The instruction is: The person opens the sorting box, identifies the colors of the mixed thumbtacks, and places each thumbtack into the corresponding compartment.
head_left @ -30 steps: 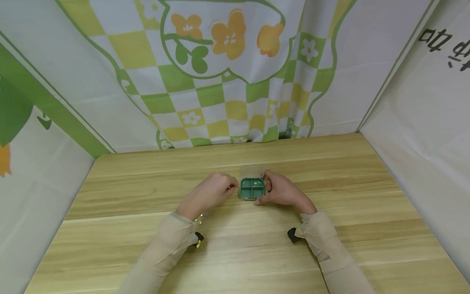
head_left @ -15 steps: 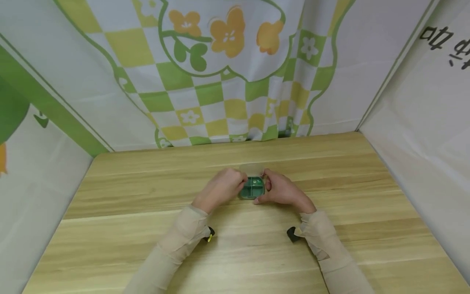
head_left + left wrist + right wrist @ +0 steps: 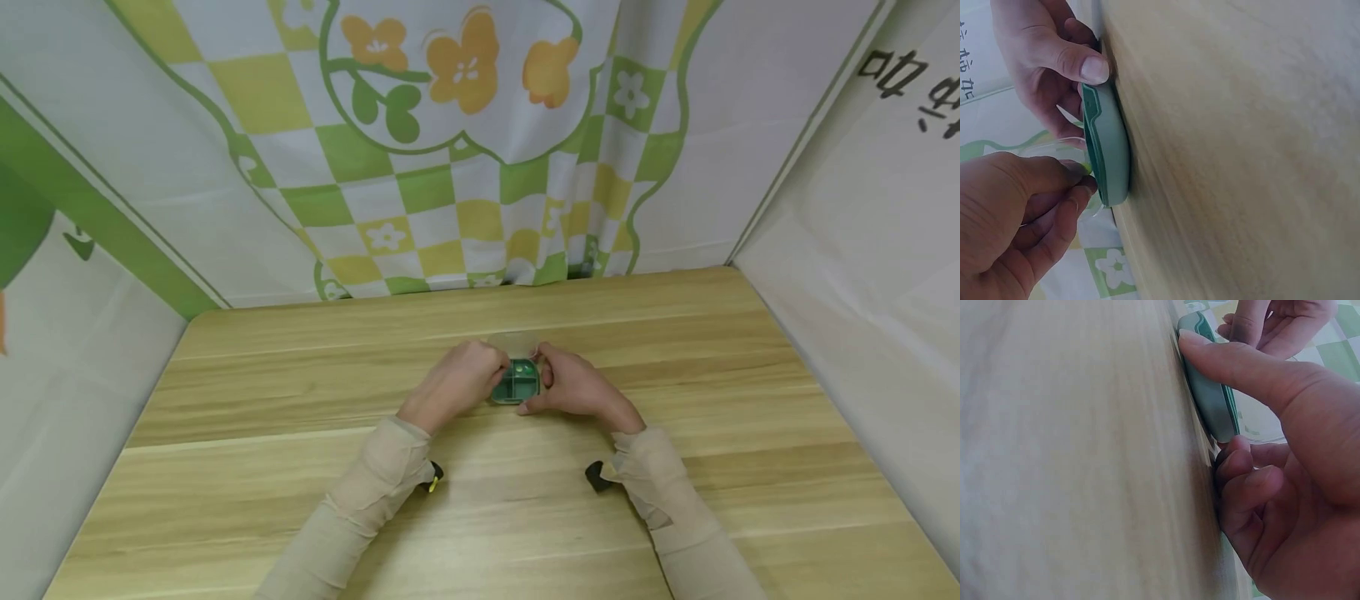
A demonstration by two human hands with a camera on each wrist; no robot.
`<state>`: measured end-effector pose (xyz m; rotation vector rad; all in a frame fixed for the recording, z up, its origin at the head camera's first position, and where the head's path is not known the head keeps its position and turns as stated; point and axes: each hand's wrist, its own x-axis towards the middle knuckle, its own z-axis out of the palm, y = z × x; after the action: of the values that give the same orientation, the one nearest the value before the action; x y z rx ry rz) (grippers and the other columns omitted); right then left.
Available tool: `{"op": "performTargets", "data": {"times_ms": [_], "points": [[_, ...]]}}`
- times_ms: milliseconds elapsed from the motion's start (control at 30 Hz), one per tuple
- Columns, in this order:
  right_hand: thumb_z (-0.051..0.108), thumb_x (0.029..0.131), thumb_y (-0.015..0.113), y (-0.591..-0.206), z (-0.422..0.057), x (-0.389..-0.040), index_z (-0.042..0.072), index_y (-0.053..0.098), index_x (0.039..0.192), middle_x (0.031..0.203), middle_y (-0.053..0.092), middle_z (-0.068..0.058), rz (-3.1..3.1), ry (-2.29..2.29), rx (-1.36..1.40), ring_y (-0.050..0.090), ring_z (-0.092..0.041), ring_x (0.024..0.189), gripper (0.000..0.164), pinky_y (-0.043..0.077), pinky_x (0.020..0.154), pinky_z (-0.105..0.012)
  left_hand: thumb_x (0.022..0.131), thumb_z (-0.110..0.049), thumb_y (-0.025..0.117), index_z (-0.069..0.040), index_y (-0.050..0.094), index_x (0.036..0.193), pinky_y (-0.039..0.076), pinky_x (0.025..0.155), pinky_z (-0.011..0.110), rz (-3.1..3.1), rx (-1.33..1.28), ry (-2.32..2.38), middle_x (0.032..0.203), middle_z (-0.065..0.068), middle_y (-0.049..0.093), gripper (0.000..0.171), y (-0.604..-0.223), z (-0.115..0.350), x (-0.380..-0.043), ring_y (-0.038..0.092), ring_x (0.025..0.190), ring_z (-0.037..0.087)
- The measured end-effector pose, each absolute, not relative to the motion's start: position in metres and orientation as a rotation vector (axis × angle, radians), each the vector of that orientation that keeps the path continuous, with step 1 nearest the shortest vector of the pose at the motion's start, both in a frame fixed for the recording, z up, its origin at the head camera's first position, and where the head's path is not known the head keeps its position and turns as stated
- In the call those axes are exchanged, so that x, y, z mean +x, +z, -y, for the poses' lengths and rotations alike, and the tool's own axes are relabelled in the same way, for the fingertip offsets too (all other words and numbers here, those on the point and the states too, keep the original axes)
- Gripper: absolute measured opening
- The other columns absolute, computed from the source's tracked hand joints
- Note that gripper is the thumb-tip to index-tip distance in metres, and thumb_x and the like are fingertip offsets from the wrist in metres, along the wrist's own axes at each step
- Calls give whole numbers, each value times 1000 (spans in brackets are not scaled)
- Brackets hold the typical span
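A small green pill box (image 3: 527, 388) with four-way dividers sits on the table, its clear lid (image 3: 513, 342) folded back away from the person. Tiny shiny pieces (image 3: 523, 367) lie in its far right compartment. My right hand (image 3: 577, 386) grips the box's right end, thumb (image 3: 1194, 339) on the near wall and fingers curled at the far side. Over the far left compartment, my left hand (image 3: 461, 377) pinches a tiny yellow-green piece (image 3: 1087, 168) between thumb and fingertips. Those fingertips hide part of the box; the piece's kind is too small to tell.
The wooden table (image 3: 675, 333) runs back to a checkered flower curtain (image 3: 450, 225). White walls stand at both sides. Black straps (image 3: 597, 477) with small devices show at both wrists.
My left hand has moved right, from beside the box to above its far left compartment. The left sleeve now covers small shiny bits seen earlier on the table. The right hand keeps its hold.
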<state>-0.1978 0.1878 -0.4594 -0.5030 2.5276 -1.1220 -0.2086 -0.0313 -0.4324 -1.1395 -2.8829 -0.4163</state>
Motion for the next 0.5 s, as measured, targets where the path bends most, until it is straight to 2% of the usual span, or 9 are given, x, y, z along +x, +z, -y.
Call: {"op": "performTargets", "data": {"times_ms": [500], "points": [[33, 76, 95, -461, -187, -198, 8, 55, 124, 80, 51, -3, -2531, -1125, -499, 45, -17, 68, 67, 39, 63, -31, 98, -2, 65, -10, 75, 82, 51, 63, 29, 2853, -1164, -428, 77, -1, 72, 20, -428, 33, -208, 60, 70, 9]]}}
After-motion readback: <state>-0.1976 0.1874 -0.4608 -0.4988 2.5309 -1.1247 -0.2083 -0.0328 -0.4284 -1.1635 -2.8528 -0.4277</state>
